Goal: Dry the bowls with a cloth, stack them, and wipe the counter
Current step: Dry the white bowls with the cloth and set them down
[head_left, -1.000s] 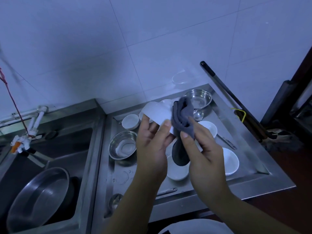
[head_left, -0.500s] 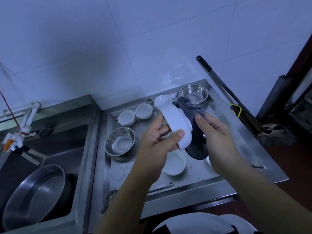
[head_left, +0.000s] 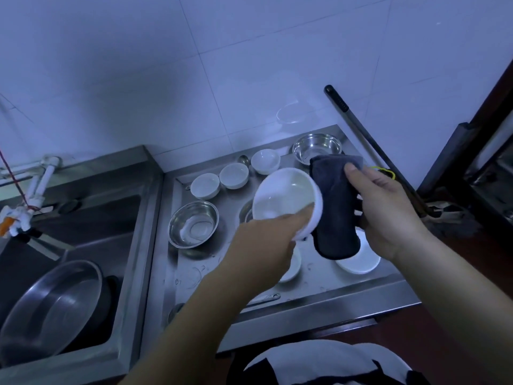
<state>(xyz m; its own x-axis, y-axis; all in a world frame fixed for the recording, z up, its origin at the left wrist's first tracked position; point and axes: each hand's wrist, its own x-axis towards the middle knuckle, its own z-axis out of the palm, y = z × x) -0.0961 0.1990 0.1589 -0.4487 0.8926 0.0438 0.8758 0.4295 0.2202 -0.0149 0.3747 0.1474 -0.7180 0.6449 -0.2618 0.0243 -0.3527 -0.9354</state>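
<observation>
My left hand (head_left: 266, 240) grips a white bowl (head_left: 283, 195) by its near rim, thumb inside, with its opening turned toward me. My right hand (head_left: 388, 212) holds a dark grey cloth (head_left: 336, 207) against the bowl's right outer side. Both are held above the steel counter (head_left: 194, 273). Three small white bowls (head_left: 234, 176) stand in a row at the back. A steel bowl (head_left: 193, 224) sits left of centre and another steel bowl (head_left: 316, 147) at the back right. More white bowls (head_left: 361, 259) lie under my hands, partly hidden.
A sink (head_left: 72, 245) on the left holds a large steel basin (head_left: 47, 307). A white tap (head_left: 33, 195) stands at its far left. A dark long handle (head_left: 369, 145) leans on the tiled wall at the right. A utensil (head_left: 263, 298) lies near the counter's front edge.
My left hand has turned the white bowl from edge-on to opening toward me. The cloth in my right hand now lies along the bowl's right side.
</observation>
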